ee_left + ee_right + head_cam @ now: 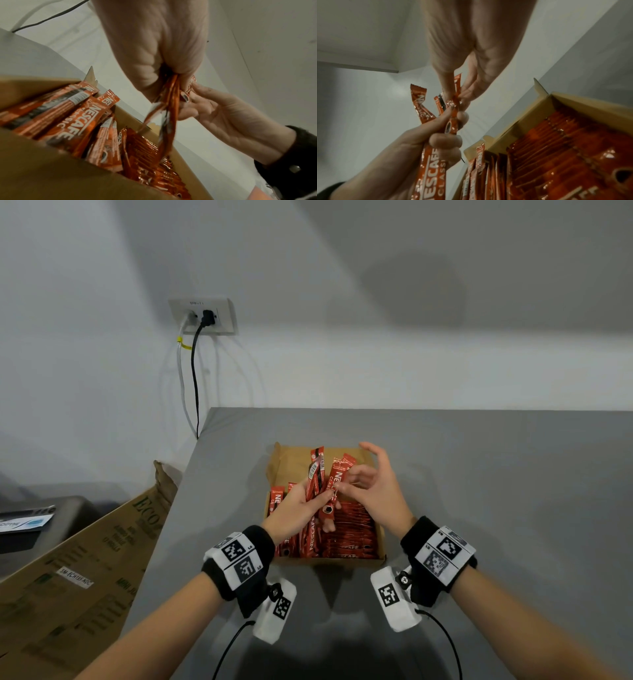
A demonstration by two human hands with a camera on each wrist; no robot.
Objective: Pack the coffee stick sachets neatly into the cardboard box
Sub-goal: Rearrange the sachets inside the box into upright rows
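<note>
An open cardboard box [375, 470] sits mid-table, its right half filled with a tidy row of red coffee sachets [352, 529] standing on edge; several looser ones [72, 119] lean at its left side. Above the box my left hand [301, 505] grips a fanned bundle of sachets [317, 477]. My right hand [370, 484] pinches the top of one sachet [456, 92] in that bundle between thumb and fingertips, its other fingers spread. The bundle's lower ends hang down into the box [168, 135].
The grey table [496, 491] reaches to the wall at the back and stretches right of the box. A large printed carton [85, 570] leans against the table's left edge. Cables [195, 378] hang from a wall socket at the back left.
</note>
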